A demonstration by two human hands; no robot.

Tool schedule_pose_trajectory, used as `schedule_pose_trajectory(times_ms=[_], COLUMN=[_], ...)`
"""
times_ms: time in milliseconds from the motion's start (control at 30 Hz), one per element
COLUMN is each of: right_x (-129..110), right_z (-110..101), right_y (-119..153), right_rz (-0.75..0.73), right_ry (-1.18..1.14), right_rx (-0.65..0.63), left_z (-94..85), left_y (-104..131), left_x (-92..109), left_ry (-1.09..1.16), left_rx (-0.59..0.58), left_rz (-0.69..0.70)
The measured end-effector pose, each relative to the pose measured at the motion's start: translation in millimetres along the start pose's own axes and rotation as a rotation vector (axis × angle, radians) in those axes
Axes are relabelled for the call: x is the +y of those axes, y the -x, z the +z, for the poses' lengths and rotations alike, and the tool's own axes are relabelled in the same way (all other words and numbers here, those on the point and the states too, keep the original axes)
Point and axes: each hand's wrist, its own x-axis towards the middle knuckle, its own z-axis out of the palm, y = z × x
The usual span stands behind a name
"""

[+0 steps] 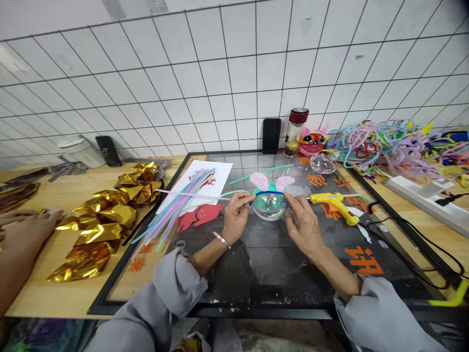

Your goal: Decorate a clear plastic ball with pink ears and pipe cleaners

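A clear plastic ball (269,211) is in front of me, its upper part wrapped in green pipe cleaner. Two pink pipe-cleaner ears (259,181) stand on top, and a blue pipe cleaner (269,192) runs across its middle. My left hand (236,220) pinches the left side at the blue line, fingers closed. On the opposite side, my right hand (303,226) grips the ball with thumb and fingertips. A pale pink pipe cleaner (190,194) reaches leftward from near my left fingers; whether they hold it, I cannot tell.
Right of my hand lies a yellow glue gun (335,201) with a black cable. Pipe cleaners (176,208) lie over white paper (224,171) beside a red cutout (201,217). Behind stand a phone (271,136) and jar (294,134). A co-worker's hand (27,230) is near gold foil (98,225).
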Motion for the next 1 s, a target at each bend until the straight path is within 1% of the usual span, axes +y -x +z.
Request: schedule_pose_trajectory(times_ms=[300, 567, 767, 1000], right_x=[3, 4, 4, 2], right_z=[-1, -2, -3, -5], right_y=[-4, -5, -6, -8], right_rz=[-0.013, -0.019, 0.002, 0.024], right_ry=[-0.016, -0.038, -0.031, -0.049], right_rx=[0.001, 0.024, 0.022, 0.014], left_z=[-3.2, -6.0, -8.3, -7.6], left_y=[2, 0, -5, -12], left_x=[4, 0, 1, -10], left_ry=[-0.069, -0.134, -0.084, 0.018], left_rx=[-0.075, -0.077, -0.092, -0.071], left_rz=[-0.028, 0.041, 0.056, -0.014])
